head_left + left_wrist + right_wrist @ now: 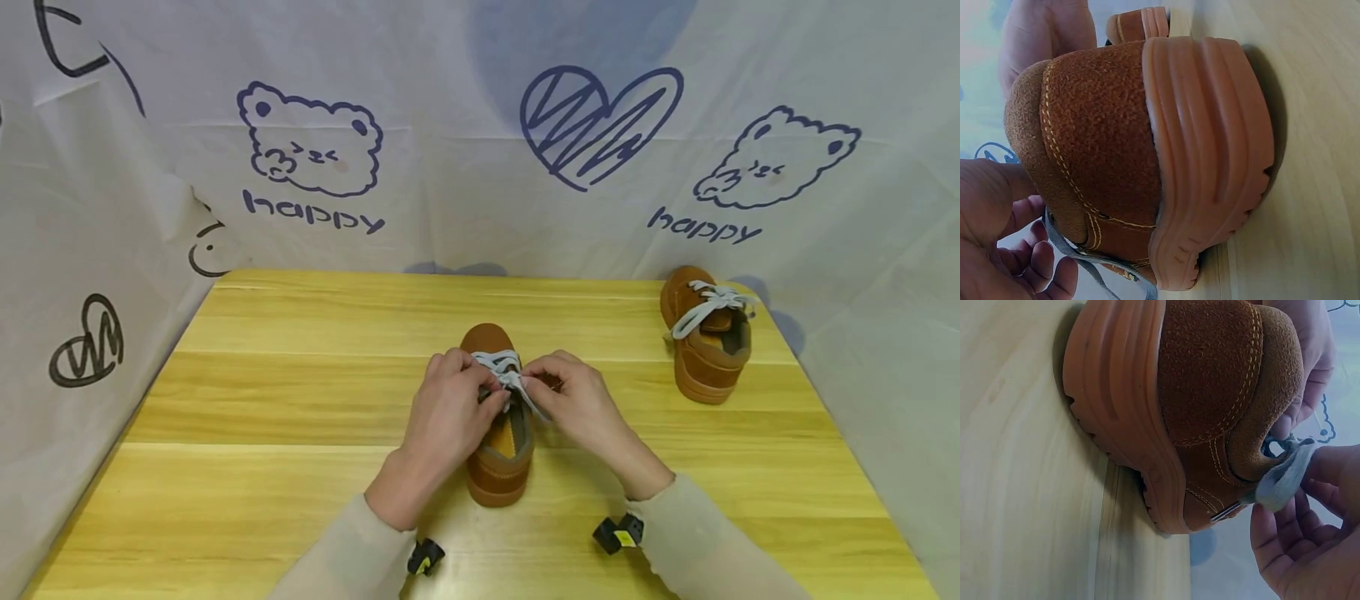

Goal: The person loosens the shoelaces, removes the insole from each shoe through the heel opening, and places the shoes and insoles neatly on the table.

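Between the two hands, a brown suede shoe (pixel 498 482) stands with its toe pointing away, its heel and thick sole large in both wrist views. Pale grey shoelaces (pixel 497 361) cross its tongue. My left hand (pixel 450 412) pinches the shoelace near the knot with thumb and index finger, though the shoe's collar partly hides those tips in the left wrist view. From the other side, my right hand (pixel 576 398) pinches a lace end between thumb and forefinger. In the right wrist view this flat lace (pixel 1285 478) bends over the fingers beside the collar.
The matching brown shoe (pixel 708 367), with its laces in a loose bow, stands at the far right of the wooden table (pixel 285 400). White cloth (pixel 457 167) with drawn bears and hearts hangs behind the table and along its sides.
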`<state>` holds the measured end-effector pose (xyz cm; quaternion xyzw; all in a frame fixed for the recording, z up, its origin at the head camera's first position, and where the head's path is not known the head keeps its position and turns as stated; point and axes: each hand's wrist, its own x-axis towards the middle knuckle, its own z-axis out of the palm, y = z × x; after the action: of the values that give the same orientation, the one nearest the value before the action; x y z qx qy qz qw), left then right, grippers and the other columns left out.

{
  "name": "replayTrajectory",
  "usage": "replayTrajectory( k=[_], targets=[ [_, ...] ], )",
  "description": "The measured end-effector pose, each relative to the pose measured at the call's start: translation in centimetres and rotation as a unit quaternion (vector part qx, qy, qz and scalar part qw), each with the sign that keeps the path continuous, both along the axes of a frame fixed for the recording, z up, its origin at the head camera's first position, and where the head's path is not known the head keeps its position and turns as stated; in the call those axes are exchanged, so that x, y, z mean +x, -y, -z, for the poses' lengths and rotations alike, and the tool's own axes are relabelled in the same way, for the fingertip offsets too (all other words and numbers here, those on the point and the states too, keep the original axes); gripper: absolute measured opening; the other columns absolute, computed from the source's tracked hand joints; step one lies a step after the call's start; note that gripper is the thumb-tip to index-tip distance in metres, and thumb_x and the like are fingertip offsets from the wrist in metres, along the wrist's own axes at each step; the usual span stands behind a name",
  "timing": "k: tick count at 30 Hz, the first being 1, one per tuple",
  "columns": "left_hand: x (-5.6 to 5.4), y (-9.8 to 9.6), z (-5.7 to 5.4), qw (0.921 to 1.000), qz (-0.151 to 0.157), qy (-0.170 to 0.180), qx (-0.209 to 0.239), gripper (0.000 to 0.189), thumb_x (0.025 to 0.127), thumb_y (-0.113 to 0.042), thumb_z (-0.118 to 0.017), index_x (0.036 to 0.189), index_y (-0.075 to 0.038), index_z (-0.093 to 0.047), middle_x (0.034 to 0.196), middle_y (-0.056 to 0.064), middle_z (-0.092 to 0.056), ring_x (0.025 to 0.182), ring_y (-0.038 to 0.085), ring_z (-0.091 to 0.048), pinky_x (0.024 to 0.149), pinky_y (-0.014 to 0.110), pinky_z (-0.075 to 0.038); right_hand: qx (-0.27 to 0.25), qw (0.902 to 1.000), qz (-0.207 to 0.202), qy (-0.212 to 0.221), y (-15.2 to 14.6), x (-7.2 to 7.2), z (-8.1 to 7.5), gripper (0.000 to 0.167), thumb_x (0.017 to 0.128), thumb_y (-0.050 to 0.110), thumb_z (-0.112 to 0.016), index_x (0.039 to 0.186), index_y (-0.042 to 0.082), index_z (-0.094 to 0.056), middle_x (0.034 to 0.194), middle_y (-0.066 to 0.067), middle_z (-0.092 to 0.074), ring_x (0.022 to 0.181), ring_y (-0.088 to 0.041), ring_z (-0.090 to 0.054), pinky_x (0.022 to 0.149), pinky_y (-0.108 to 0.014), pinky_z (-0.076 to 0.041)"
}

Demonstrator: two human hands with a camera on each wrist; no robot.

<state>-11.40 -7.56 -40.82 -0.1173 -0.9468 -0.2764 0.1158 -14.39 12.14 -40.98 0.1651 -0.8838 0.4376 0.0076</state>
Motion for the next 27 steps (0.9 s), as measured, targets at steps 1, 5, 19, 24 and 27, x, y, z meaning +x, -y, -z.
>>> replayTrajectory(
  k=[1,5,19,24,27],
  targets=[
    [-0.02,-0.02,0.00,1.0000,-0.002,0.003,0.001,0.014,0.095,-0.027,-0.081,0.088,-0.017,-0.076,0.105,0.003,-0.062,0.094,0.023,-0.050,0.072,0.034,-0.049,-0.003,1.0000,-0.001,0.000,-0.02,0.01,0.02,0.010,0.103,0.014,-0.069,0.106,0.013,-0.079,0.102,-0.002,-0.071,0.089,-0.015,-0.064,0.078,-0.032,-0.054],
    [0.06,-0.06,-0.10,0.9993,-0.005,0.017,0.033,0.014,0.095,-0.021,-0.077,0.083,-0.018,-0.069,0.103,0.003,-0.060,0.097,0.024,-0.053,0.075,0.035,-0.050,-0.007,1.0000,0.002,0.002,-0.18,0.06,0.09,0.013,0.105,0.016,-0.066,0.108,0.013,-0.078,0.109,-0.003,-0.072,0.096,-0.016,-0.066,0.082,-0.035,-0.056],
    [0.34,0.43,-0.32,0.9984,0.010,-0.016,0.054,0.017,0.089,-0.014,-0.077,0.083,-0.016,-0.061,0.089,0.000,-0.060,0.078,0.017,-0.050,0.067,0.030,-0.047,0.036,0.9988,0.015,-0.029,0.34,0.25,-0.04,0.012,0.108,0.021,-0.062,0.107,0.014,-0.072,0.087,0.000,-0.069,0.070,-0.014,-0.054,0.066,-0.031,-0.045],
    [0.31,0.66,-0.12,0.9983,0.013,-0.037,0.043,0.014,0.090,-0.013,-0.076,0.084,-0.015,-0.063,0.086,0.000,-0.062,0.077,0.018,-0.052,0.067,0.031,-0.047,0.053,0.9981,-0.001,-0.033,0.44,0.15,0.02,0.013,0.107,0.013,-0.062,0.112,0.010,-0.074,0.098,-0.004,-0.070,0.076,-0.013,-0.056,0.069,-0.031,-0.047],
    [0.23,0.60,-0.09,0.9984,0.010,-0.024,0.050,0.013,0.092,-0.015,-0.075,0.085,-0.017,-0.064,0.082,-0.004,-0.063,0.074,0.016,-0.053,0.065,0.029,-0.046,0.054,0.9981,-0.009,-0.030,0.31,0.17,0.09,0.015,0.106,0.012,-0.063,0.114,0.009,-0.076,0.105,-0.005,-0.071,0.079,-0.013,-0.057,0.069,-0.030,-0.048]
  ],
)
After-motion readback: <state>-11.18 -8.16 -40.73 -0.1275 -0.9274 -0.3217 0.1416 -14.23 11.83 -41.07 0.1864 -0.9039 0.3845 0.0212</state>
